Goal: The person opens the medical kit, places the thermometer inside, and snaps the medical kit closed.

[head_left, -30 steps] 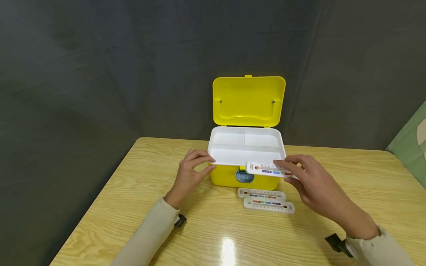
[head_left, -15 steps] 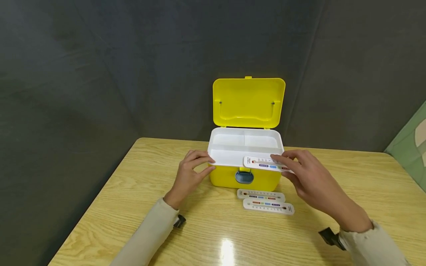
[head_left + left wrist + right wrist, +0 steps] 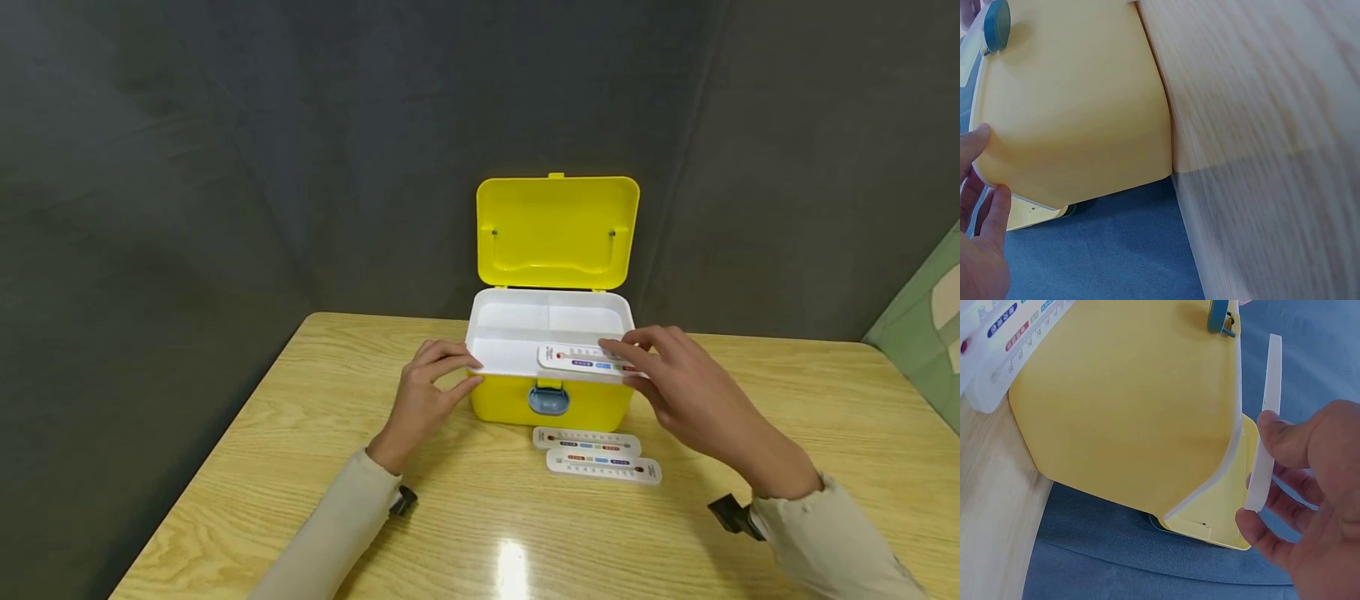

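Note:
A yellow storage box (image 3: 498,408) stands on the table with its lid up and a white divided tray (image 3: 506,350) in its top. My left hand (image 3: 432,387) holds the tray-side corner of the box at the left, fingers and thumb on the rim and wall. Between the thumb and fingers of my right hand (image 3: 686,387) is a white thermometer (image 3: 573,358), lying across the view over the right part of the tray's front compartment. In the right wrist view, this thermometer (image 3: 1264,469) shows edge-on, beside the box rim. My right fingers cover its right end.
Two more thermometers, one (image 3: 587,442) behind the other (image 3: 603,467), lie on the wooden table (image 3: 450,533) in front of the box. The yellow lid (image 3: 555,229) leans back near a dark cloth (image 3: 375,150). A blue latch (image 3: 549,401) hangs on the box front.
My right hand has carried the thermometer forward and left, from in front of the box to over the tray's front compartment. My left hand has stayed at the corner.

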